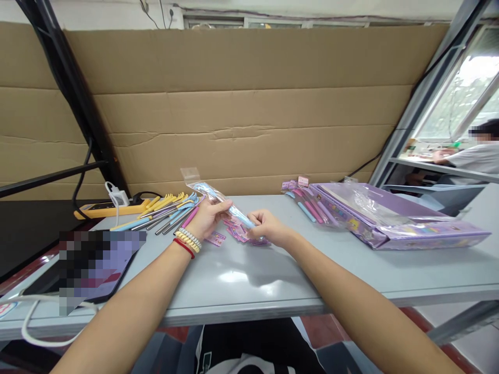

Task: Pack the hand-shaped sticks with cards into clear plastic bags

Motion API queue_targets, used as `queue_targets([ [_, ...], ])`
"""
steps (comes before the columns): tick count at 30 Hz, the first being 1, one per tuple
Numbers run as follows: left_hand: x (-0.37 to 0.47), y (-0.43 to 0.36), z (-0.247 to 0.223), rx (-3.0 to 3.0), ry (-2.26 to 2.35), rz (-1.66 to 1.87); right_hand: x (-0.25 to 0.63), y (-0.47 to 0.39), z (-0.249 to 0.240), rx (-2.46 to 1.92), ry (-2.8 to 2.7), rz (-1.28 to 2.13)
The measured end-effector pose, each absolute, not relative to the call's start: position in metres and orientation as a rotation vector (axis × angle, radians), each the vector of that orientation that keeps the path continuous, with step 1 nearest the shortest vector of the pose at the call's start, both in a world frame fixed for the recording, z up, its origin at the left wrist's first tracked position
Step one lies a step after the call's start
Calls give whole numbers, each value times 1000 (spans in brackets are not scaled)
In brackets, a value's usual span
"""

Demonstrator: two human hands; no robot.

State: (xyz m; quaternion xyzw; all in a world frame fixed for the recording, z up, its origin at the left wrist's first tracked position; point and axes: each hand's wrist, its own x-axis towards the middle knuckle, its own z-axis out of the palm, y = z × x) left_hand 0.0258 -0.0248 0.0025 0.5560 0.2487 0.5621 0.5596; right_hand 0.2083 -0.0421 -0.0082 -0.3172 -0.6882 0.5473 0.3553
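the sleeved blue stick [240, 215] slants above the table [288, 262], left hand [208, 218] pinching its middle, right hand [268, 227] closed on its four-o'clock end; pink cards [237, 232] lie at six, loose sticks [167, 212] at nine, bagged sticks [311, 205] at three (a purple box [415, 205] just beyond)

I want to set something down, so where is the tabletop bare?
The tabletop is bare in front of the purple box, and between the forearms, nearer the edge than the pink cards. It is crowded at left: loose metal-shafted sticks, tablet, yellow power strip.
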Motion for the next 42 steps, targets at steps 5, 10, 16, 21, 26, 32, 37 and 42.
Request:
queue_targets([
  [5,27,-26,3,1339,633,1292,210,-38,-9,-646,-1640,1637],
  [10,25,-23,4,1264,675,1326,208,-37,-14,-998,-1954,864],
  [16,22,-22,6,1122,646,1350,210,-35,-11,-1213,-2239,-320],
  [21,16,-14,9,939,553,1566,212,-35,-12,-1248,-2256,-208],
  [26,8,-5,9,871,552,1723,210,-36,-17,-1200,-2218,81],
  [32,11,-8,11,837,571,1705,210,-37,-15,-1172,-2217,128],
  [37,9,-6,11,821,614,1715,211,-37,-15,-1165,-2238,135],
  [42,10,-8,13,796,594,1699,210,-38,-15,-1156,-2241,164],
])
